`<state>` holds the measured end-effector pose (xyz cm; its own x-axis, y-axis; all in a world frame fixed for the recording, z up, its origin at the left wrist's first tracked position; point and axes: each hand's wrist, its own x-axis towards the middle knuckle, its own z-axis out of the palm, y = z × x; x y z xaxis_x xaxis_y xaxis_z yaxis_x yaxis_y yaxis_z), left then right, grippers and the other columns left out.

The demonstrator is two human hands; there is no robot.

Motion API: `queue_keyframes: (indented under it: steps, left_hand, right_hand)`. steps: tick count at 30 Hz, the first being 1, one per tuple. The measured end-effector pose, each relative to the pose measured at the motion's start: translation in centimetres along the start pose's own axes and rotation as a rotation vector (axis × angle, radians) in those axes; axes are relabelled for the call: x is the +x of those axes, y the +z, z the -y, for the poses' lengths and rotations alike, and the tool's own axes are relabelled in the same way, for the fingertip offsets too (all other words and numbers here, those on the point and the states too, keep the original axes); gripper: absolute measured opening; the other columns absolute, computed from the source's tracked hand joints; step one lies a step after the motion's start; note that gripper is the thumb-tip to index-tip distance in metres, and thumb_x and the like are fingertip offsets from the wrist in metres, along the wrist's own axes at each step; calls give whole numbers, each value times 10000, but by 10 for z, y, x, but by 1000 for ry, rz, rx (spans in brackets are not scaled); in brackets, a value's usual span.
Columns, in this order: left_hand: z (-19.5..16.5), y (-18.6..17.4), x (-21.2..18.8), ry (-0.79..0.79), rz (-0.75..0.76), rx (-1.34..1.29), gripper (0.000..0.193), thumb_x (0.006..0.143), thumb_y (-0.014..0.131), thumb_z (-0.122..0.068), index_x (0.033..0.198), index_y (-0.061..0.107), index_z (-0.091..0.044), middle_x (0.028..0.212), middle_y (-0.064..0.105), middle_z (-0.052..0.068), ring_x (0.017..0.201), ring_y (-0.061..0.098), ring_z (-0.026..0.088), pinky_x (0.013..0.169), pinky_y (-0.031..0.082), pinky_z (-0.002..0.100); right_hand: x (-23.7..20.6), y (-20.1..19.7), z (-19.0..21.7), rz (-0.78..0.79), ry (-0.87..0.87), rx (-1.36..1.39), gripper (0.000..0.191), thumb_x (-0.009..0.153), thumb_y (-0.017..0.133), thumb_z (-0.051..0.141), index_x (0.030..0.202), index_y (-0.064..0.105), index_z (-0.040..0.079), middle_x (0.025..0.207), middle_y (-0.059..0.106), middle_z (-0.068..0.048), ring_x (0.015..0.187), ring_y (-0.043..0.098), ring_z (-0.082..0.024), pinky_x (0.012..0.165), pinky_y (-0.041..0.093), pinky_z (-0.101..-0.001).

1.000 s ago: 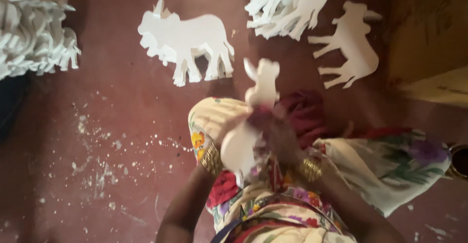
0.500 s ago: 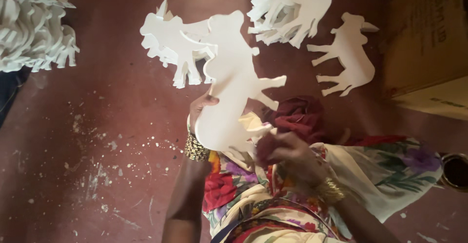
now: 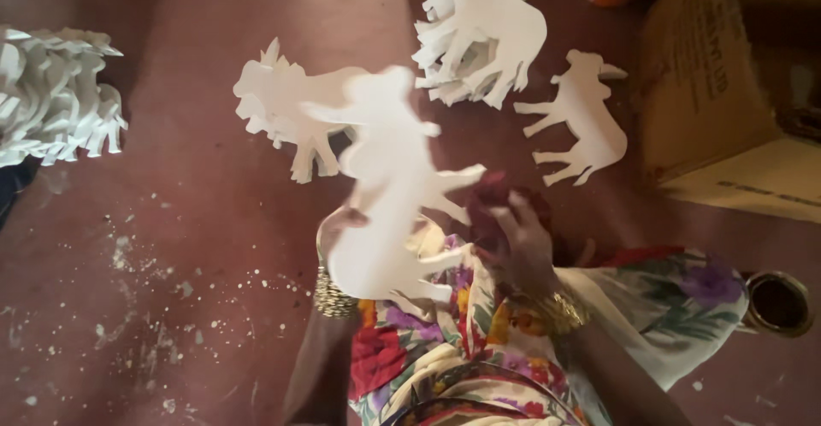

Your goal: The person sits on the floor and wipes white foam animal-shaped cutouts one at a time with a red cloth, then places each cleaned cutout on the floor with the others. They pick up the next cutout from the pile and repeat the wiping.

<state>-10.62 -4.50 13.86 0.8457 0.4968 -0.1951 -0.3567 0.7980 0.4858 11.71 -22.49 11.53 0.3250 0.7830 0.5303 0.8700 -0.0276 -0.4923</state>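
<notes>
My left hand (image 3: 340, 221) grips a white flat animal-shaped cutout (image 3: 389, 195) by its back edge and holds it up over my lap, legs pointing right. Most of that hand is hidden behind the cutout. My right hand (image 3: 517, 238) presses a dark red cloth (image 3: 496, 208) against the cutout's legs. Both wrists wear gold bangles. A floral garment (image 3: 479, 349) covers my lap below.
More white animal cutouts lie on the reddish floor: one (image 3: 274, 105) at upper left, a stack (image 3: 479, 32) at the top, a single one (image 3: 581, 118) at right, a pile (image 3: 51, 92) at far left. A cardboard box (image 3: 727, 92) and a small tin (image 3: 774, 302) stand right.
The cutout was turned from edge-on near my chest to flat and raised toward the camera. My right hand with the cloth moved up to its legs.
</notes>
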Motion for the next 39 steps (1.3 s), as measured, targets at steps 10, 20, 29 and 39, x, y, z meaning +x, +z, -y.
queue_keyframes:
  steps: [10, 20, 29, 39]
  left_hand:
    - [14, 16, 29, 212, -174, 75, 652, 896, 660, -208, 1459, 444, 38, 1225, 614, 205, 954, 639, 305, 792, 556, 400]
    - [104, 85, 142, 331, -108, 168, 731, 973, 690, -340, 1559, 366, -47, 1452, 539, 133, 1223, 567, 203, 1006, 487, 316]
    - [155, 69, 187, 221, -22, 916, 548, 950, 638, -430, 1382, 595, -96, 1309, 697, 108, 1235, 679, 278, 1058, 574, 433]
    - [220, -66, 155, 371, 13, 1660, 450, 935, 704, -369, 1285, 662, -90, 1407, 604, 176, 1399, 447, 420, 1140, 335, 547]
  right_hand:
    - [-20, -37, 28, 387, 122, 334, 470, 899, 737, 320, 1309, 629, 116, 1373, 603, -137, 1242, 598, -360, 1125, 467, -445]
    - [-18, -23, 3, -170, 255, 80, 407, 1044, 637, 233, 1381, 571, 16, 1287, 644, -185, 1146, 639, -339, 1026, 499, -371]
    - [-8, -25, -155, -935, 815, 947, 254, 982, 558, -48, 1226, 628, -48, 1155, 680, -80, 1007, 636, -167, 899, 529, -321]
    - [9, 19, -235, -1058, 973, 874, 284, 938, 529, -63, 1192, 652, -98, 1130, 711, -117, 984, 672, -225, 861, 557, -348]
